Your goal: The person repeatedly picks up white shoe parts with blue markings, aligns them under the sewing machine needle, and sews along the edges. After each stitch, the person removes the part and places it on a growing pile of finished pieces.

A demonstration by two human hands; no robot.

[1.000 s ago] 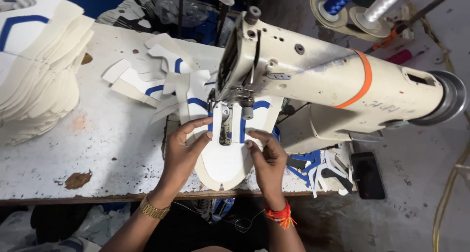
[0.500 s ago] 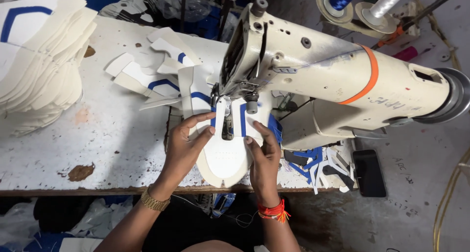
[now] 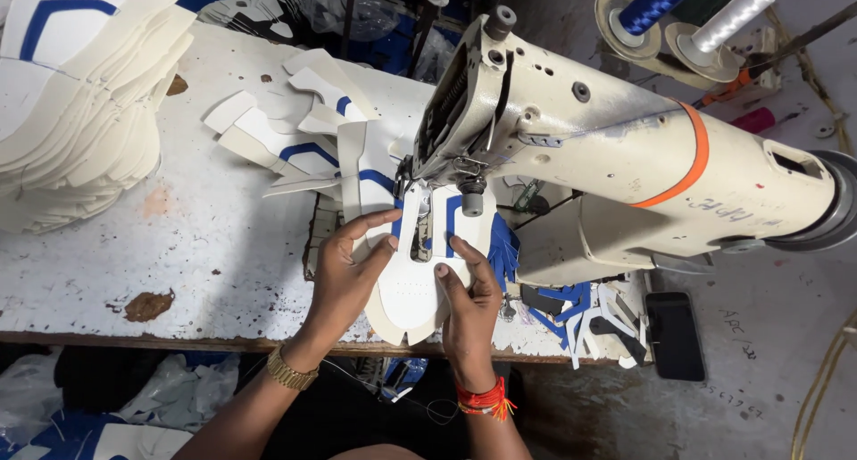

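At frame centre, the left hand (image 3: 344, 272) and right hand (image 3: 466, 299) press flat, fingers spread, on the white-and-blue shoe upper (image 3: 412, 286) under the sewing machine (image 3: 580, 147) needle; since a second ago the piece has edged forward, suggesting stitching advances; stacked cut pieces (image 3: 71, 103) sit upper left.

A shoe upper piece (image 3: 412, 286) lies on the table (image 3: 196, 255) under the sewing machine (image 3: 607, 156), cut pieces stacked (image 3: 80, 103) far left.

Counted: one sewing machine (image 3: 625, 165), two thread spools (image 3: 661, 0), one tall stack of cut pieces (image 3: 80, 112), one phone (image 3: 674, 335).
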